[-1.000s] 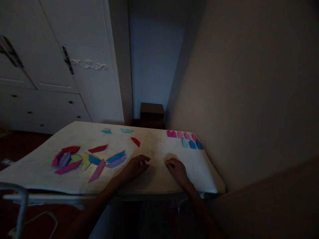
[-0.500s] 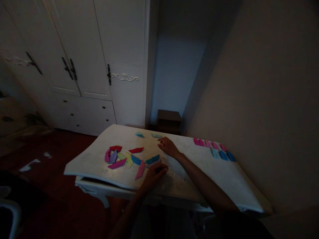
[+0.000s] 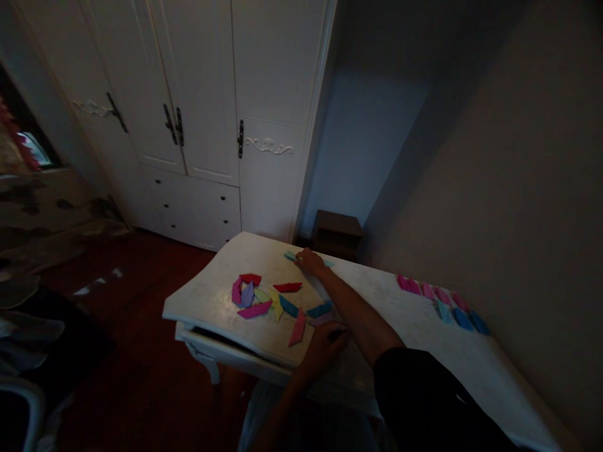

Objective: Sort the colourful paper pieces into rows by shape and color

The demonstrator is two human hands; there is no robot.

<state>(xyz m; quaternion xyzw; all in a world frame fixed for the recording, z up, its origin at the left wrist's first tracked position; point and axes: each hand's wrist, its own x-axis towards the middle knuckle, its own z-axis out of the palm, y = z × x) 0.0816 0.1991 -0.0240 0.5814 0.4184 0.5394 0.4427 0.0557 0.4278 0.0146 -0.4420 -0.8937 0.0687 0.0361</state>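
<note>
Strips of what look like folded paper, creased flat with slanted ends, lie across my smooth white tabletop in red, magenta, green, yellow and blue. At the far edge my right hand bends its fingers down onto a pale-blue piece; whether they pinch it I cannot tell. My left hand curls loosely near the front edge, beside a lilac piece and close to a pink one, and I cannot tell if its fingers grip anything. Short pleated-looking pieces sit in rows to the right. Beyond, a panelled white wardrobe with scrolled moulding stands shut, next to a boxy brown cabinet, its inside too dark to read
</note>
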